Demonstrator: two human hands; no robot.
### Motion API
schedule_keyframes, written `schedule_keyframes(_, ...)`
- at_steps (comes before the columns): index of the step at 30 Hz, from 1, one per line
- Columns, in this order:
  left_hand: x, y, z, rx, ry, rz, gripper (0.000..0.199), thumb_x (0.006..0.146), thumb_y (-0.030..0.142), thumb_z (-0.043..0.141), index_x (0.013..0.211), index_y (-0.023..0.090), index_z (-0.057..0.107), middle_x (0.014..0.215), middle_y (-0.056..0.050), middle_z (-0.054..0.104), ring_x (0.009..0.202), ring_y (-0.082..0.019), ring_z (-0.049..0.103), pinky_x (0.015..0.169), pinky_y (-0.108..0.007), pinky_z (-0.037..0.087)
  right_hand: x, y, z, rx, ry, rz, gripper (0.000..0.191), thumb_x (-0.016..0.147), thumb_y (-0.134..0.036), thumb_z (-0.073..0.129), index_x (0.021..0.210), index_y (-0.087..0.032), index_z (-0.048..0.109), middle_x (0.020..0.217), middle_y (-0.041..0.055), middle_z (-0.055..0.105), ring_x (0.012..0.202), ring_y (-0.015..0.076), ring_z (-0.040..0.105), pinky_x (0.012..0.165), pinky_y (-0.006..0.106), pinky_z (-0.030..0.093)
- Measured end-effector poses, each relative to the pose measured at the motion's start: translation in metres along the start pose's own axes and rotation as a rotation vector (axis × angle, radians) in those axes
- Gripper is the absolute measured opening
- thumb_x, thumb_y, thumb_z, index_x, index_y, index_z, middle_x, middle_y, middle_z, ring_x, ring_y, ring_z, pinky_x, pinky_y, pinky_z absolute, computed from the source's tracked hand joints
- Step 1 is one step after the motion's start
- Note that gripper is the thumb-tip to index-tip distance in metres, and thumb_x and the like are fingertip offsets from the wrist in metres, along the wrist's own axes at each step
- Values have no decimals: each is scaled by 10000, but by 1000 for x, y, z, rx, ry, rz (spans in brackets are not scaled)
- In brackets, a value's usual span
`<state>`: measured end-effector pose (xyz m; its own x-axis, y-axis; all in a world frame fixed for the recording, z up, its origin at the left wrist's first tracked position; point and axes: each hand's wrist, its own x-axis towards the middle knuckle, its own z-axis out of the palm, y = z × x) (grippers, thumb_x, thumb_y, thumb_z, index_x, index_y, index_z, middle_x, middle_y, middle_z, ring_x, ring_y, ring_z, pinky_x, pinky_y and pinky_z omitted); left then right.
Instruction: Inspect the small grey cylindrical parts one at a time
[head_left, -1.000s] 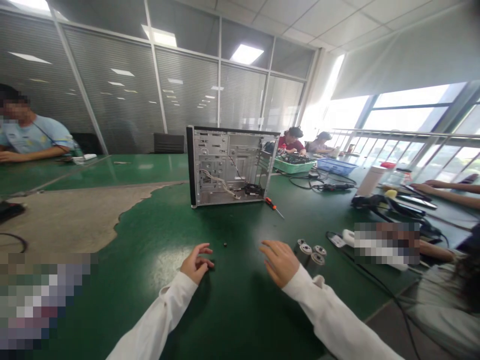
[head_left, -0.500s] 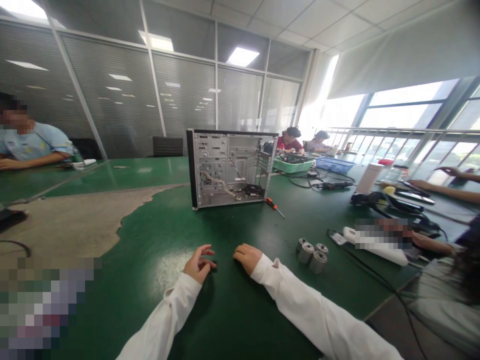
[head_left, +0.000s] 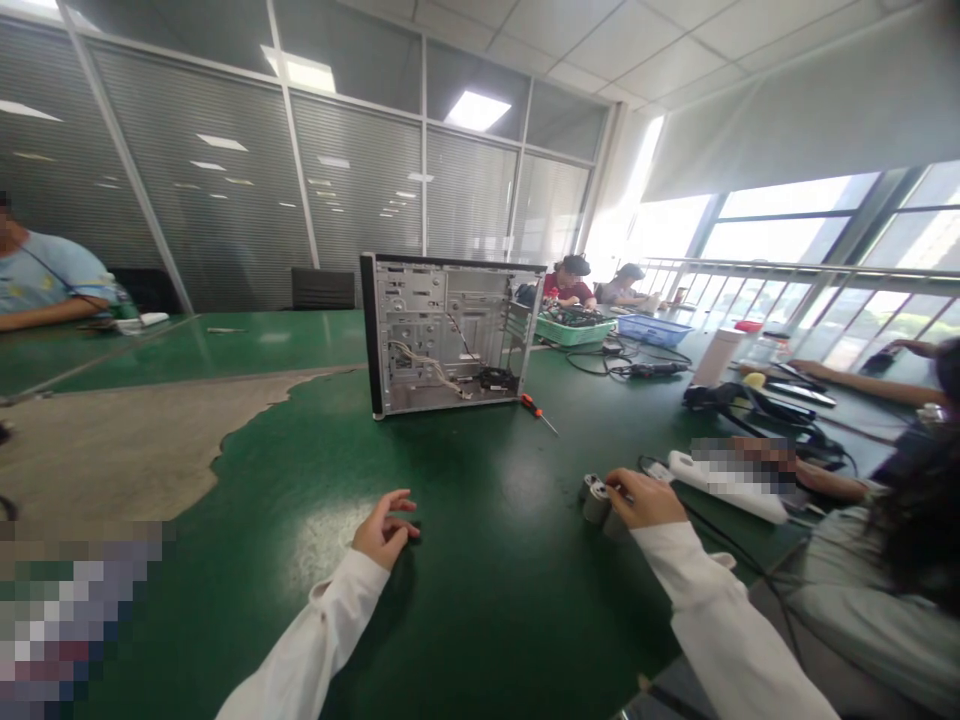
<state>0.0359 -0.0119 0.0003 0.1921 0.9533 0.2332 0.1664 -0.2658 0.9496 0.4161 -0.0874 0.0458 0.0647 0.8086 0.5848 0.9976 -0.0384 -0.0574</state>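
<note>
My left hand [head_left: 382, 530] rests over the green tabletop, holding nothing, its fingers loosely bent and apart. My right hand [head_left: 645, 498] is at the group of small silver metal cylinders on the right, fingers bent down and closed around one of them. Two silver cylinders [head_left: 596, 503] show to the left of its fingertips; another [head_left: 616, 524] is partly covered by the hand. Beyond both hands stands an open computer case [head_left: 454, 335], its side facing me, with loose cables inside. An orange-handled screwdriver [head_left: 532, 407] lies by the case's lower right corner.
A white power strip [head_left: 724, 487] lies right of my right hand, with a co-worker's hand over it. Farther back are a green basket [head_left: 574, 332], a blue basket [head_left: 652, 330], black cables and a white bottle [head_left: 718, 358]. Other people sit around the table.
My right hand has moved right, from the table in front of me to the silver cylinders. My left hand keeps its pose. The view has shifted slightly to the right.
</note>
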Motion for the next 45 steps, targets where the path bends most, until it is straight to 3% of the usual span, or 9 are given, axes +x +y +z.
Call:
schedule_keyframes(6,0,1,0,5,-3,-9,440,569,163,401,1010,165,396,892,-54,539,577,-126,597,556,-274,457,-3,-1,7,31,-47,-11,168,697,-249,402,728,-201,560,716,30,611,691,180,552,613,288,350)
schedule_keyframes(12,0,0,-1,14,-22,-8,431,586,158,400,1016,163,388,904,-54,529,587,-120,598,569,-272,460,-6,19,4,277,-73,-17,398,585,-146,372,945,-181,538,1008,59,561,967,197,484,827,346,366)
schedule_keyframes(18,1,-2,-1,5,-32,-1,426,595,160,405,1021,161,383,903,-57,523,592,-123,598,584,-283,461,-11,33,3,518,-205,76,399,615,-279,440,993,-179,522,1010,69,563,937,214,510,789,358,413)
schedule_keyframes(23,2,-4,-1,0,-14,1,418,598,163,405,1016,166,385,895,-49,529,580,-112,595,594,-278,465,-16,40,8,618,-228,42,395,598,-210,375,959,-156,528,1023,81,556,975,199,488,806,336,402)
schedule_keyframes(27,2,-5,-1,8,-22,12,405,610,181,412,1014,161,386,897,-55,528,581,-116,597,593,-279,463,-12,40,3,571,-250,-26,408,541,-136,360,907,-155,539,982,82,563,945,187,499,789,314,405)
schedule_keyframes(34,3,-6,-1,11,-21,9,411,610,187,420,1019,164,388,895,-54,531,582,-117,598,589,-274,465,-8,40,-9,374,-331,-60,263,562,-120,408,776,-184,547,880,66,554,812,180,524,727,311,420)
schedule_keyframes(41,1,-3,-1,6,-15,-1,420,593,155,414,1012,169,398,892,-49,540,581,-114,598,564,-261,469,-32,45,-25,239,-377,41,234,590,-174,437,796,-222,537,887,45,543,783,195,537,725,330,421)
schedule_keyframes(45,1,-2,-1,13,-14,2,428,592,155,412,1019,168,393,894,-49,538,581,-115,599,571,-267,468,-49,36,-37,230,-388,57,225,589,-183,436,789,-225,528,874,48,536,765,194,535,714,329,423)
